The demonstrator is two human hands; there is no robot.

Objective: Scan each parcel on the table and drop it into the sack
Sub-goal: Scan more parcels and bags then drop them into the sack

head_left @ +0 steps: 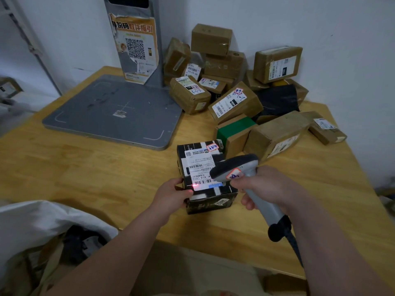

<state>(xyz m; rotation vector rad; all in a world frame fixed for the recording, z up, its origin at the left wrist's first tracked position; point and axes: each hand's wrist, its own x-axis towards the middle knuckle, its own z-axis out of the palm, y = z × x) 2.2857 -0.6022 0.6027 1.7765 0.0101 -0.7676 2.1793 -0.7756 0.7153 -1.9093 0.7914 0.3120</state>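
Bare forearms (333,242) are seen entering from the bottom edge. A black parcel (205,165) is stood on the wooden table (85,167) near its front edge and is gripped at its near left corner by the left hand (171,194), whose thumb is laid on the top face while the fingers are curled round the side. A white label (197,162) is stuck across the parcel's top, and a red line of light (195,185) is cast on the label's near end. Just above the parcel's right side a grey scanner (235,167) is held, its handle clamped in the curled fingers of the right hand (263,186). A white sack (42,218) is seen open at lower left, beside the table's front edge. Brown parcels (233,101) are heaped at the table's far right corner against the wall. A grey plate (115,112) is laid at the far left, with an upright post (157,60) bearing a torn poster (134,50).
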